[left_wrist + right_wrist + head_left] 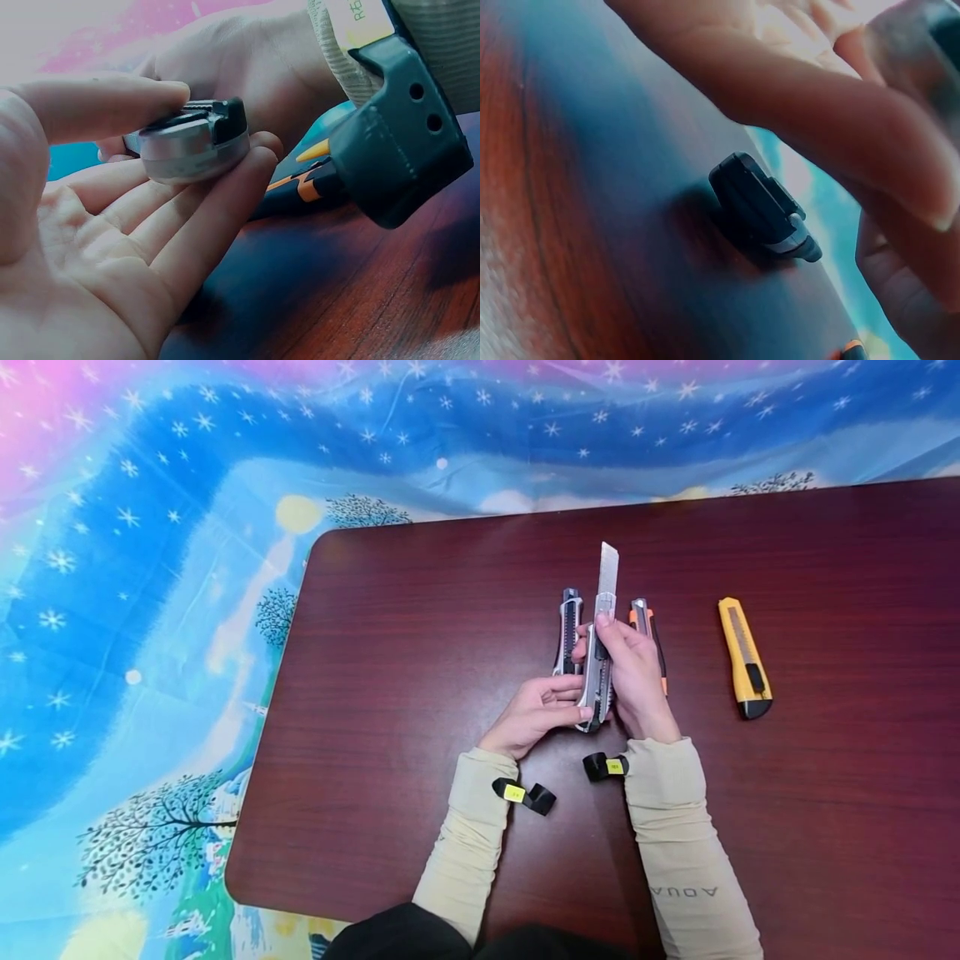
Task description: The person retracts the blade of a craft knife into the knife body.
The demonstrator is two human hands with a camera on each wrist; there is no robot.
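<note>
A silver utility knife with a black slider is held between both hands above the table, its wide blade extended and pointing away. My right hand grips the upper part of the handle, the thumb lying along its face. My left hand pinches the rear end, thumb on top and fingers underneath. In the left wrist view the rounded metal butt of the knife sits between the left thumb and fingertips. The right wrist view shows the knife only as a blurred corner.
Left of the held knife lies a grey-and-black utility knife. An orange-and-black one is partly hidden behind the right hand. Farther right lies a yellow utility knife with a black end. The dark wooden table meets a patterned cloth.
</note>
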